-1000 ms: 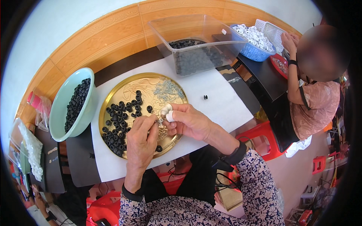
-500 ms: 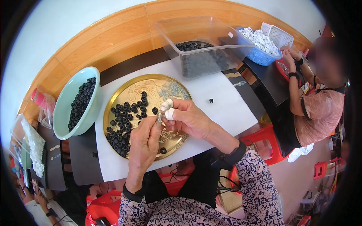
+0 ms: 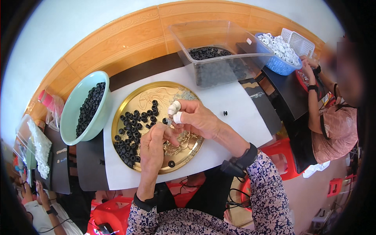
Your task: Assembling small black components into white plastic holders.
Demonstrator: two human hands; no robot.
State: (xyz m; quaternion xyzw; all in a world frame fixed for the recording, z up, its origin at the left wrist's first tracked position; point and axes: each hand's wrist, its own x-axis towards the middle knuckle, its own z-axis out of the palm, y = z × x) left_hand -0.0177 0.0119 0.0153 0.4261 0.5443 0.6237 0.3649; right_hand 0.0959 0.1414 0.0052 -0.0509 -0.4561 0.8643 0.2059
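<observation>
My right hand [image 3: 201,119], with white tape round its thumb and a fingertip, is closed in a pinch above a round gold tray [image 3: 135,94]. A small clear piece [image 3: 169,122] shows at its fingertips, and a black ring-shaped part [image 3: 165,121] sits against it. My left hand [image 3: 153,145] is just below and to the left, fingers loosely bent and one digit stretched toward the right hand. I see nothing held in it, though its palm side is hidden. Several black ring-shaped parts [image 3: 127,145] lie on the tray's left side, with tiny clear pieces [image 3: 184,95] at its far right.
White sheet [image 3: 250,117] under the tray bears one small black part [image 3: 225,113]. A green basin [image 3: 70,113] of black parts stands left, a clear bin [image 3: 219,74] behind, a blue basket [image 3: 282,66] of white parts far right. Another person's hands [image 3: 309,64] work there.
The left hand has eased away from the pinch, its digit now stretched out. A black part now sits at the right fingertips with the clear piece. The whole view has shifted slightly.
</observation>
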